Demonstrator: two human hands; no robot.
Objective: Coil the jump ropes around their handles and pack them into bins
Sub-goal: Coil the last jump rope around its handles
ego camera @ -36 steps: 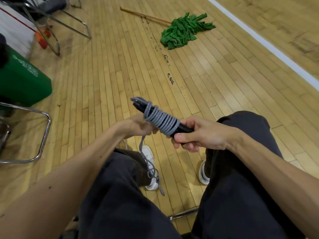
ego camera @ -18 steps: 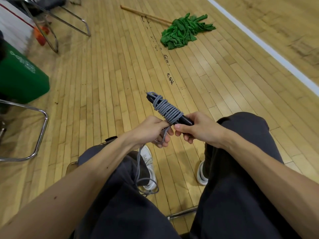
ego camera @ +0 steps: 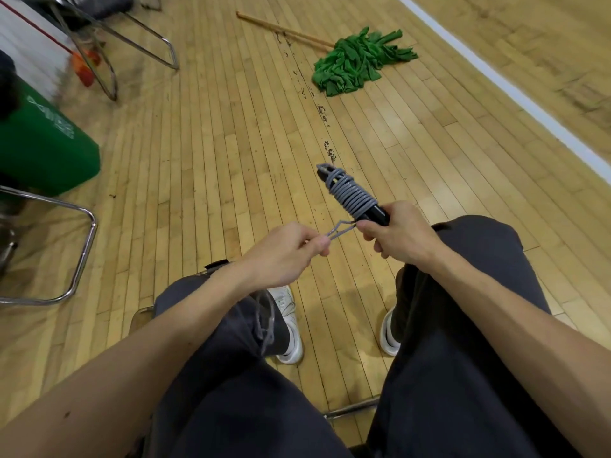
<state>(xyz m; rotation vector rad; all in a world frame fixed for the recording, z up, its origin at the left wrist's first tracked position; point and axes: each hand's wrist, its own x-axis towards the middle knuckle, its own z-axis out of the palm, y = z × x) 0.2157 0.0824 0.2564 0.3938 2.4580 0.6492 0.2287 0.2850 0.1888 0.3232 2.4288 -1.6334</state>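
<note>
Pale strip-wood floor (ego camera: 231, 160) carrying a mop, chair frames, a box and two shoes.
Well beyond the right grip (ego camera: 396, 231) a green mop head (ego camera: 357, 66) lies flat, its wooden stick (ego camera: 284, 29) running away to the left; a trail of dark specks (ego camera: 322, 114) runs between mop and grip. A white line (ego camera: 496, 77) crosses the boards far to its right. Left of the left grip (ego camera: 284, 252) stands a chrome chair frame (ego camera: 82, 252), with a green box (ego camera: 43, 153) beyond it and a second chair frame (ego camera: 145, 38) farther off. Below the grips, two white shoes (ego camera: 289, 322) rest on the boards.
</note>
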